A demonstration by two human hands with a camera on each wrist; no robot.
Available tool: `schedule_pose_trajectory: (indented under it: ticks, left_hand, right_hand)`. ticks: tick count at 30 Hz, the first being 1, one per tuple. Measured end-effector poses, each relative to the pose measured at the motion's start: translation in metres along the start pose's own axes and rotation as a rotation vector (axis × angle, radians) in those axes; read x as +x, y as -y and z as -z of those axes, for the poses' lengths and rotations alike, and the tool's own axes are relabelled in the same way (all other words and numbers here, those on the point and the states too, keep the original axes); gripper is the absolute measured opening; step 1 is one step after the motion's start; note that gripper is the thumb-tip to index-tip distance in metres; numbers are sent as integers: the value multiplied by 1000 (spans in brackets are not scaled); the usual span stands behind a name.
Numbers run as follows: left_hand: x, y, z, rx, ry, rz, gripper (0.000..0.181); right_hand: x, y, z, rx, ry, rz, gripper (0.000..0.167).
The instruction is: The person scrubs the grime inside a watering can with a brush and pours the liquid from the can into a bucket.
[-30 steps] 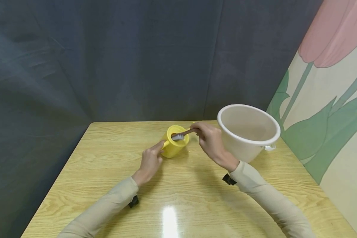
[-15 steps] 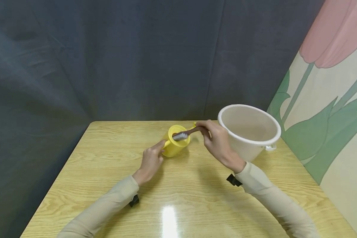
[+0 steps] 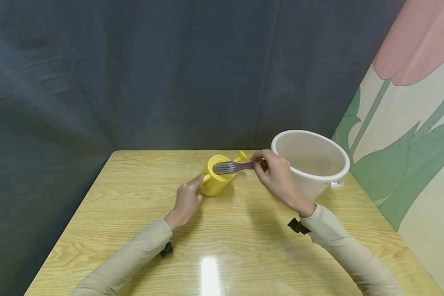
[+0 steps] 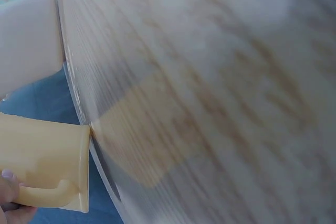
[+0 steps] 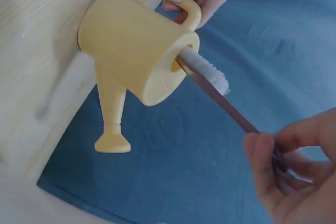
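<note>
A yellow watering can (image 3: 213, 186) stands on the wooden table, its spout toward the back right. My left hand (image 3: 186, 202) grips its handle; the right wrist view shows the fingers round the handle (image 5: 193, 13). Between thumb and fingers my right hand (image 3: 279, 176) pinches a brown brush (image 3: 243, 165) with pale bristles. In the right wrist view the brush's tip is inside the hole in the can's top, and most of the bristles (image 5: 207, 72) show outside it. The left wrist view shows the can (image 4: 47, 148) and its handle, with fingertips at the lower left.
A large white bucket (image 3: 306, 184) stands at the table's back right, just beyond my right hand. Behind the table (image 3: 140, 181) hangs a dark curtain (image 3: 185, 74), and a wall with a painted flower (image 3: 410, 45) is on the right.
My right hand has moved to the right, drawing the brush partly out of the can, and the bristles have turned to face up. The left hand and the can have hardly moved.
</note>
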State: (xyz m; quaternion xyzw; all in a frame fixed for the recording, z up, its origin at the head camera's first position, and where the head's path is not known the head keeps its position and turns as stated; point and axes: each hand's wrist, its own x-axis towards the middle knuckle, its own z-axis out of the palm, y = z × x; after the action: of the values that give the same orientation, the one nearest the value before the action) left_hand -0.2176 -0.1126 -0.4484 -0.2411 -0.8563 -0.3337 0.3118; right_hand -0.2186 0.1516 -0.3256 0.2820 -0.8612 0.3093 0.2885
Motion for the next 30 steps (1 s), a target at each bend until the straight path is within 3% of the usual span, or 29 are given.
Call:
schedule_pose_trajectory:
  ticks: [6, 11, 17, 22, 30]
  left_hand:
    - [0, 1, 0, 5, -9, 3, 53]
    - [-1, 2, -1, -4, -9, 18, 52]
    - [-2, 3, -2, -12, 9, 46, 52]
    - [-2, 5, -2, -16, 5, 49, 53]
    - [-2, 8, -4, -17, -16, 55, 50]
  right_hand:
    - [1, -2, 4, -70, 171, -30, 20]
    - [-2, -6, 1, -117, 262, -7, 18]
    - [-7, -11, -7, -106, 318, -9, 12]
    - [-11, -14, -13, -86, 349, -20, 16]
    - [-19, -15, -24, -146, 405, -14, 22]
